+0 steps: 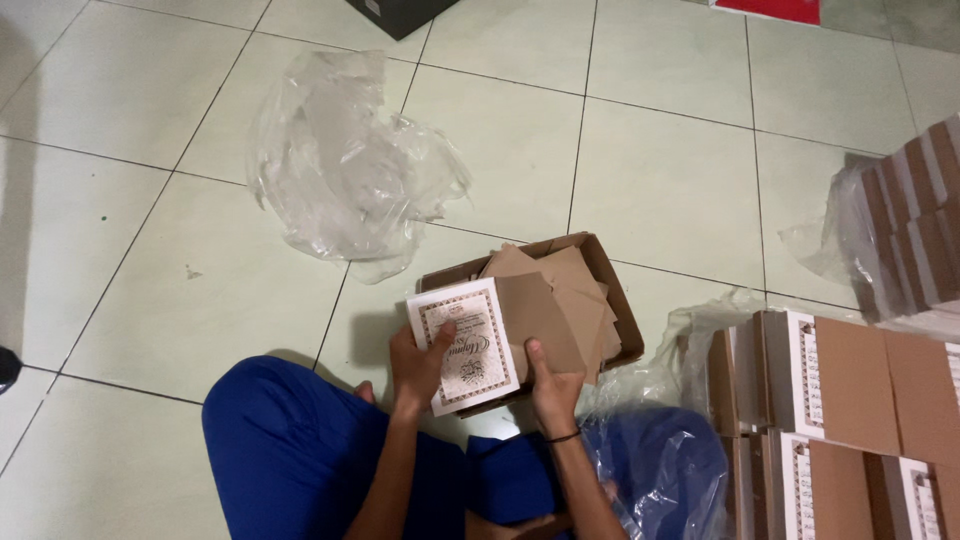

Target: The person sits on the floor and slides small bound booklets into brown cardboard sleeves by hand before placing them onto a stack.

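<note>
The left hand [420, 362] and the right hand [553, 385] both hold one card [470, 345], fingers closed on its edges. The card is just above a brown box [610, 290] with brown sheets [560, 300] inside.

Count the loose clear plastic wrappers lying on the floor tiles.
1 lies loose: the crumpled clear wrapper on the tiles beyond the cardboard box. More plastic at right wraps the stacked cards, not loose; more may be hidden.

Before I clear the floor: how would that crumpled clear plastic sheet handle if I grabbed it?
The clear plastic sheet lies crumpled in loose folds on the tiled floor, so it is probably floppy and very light. Its glossy film may feel slippery and would likely slide or drift when pushed.
</note>
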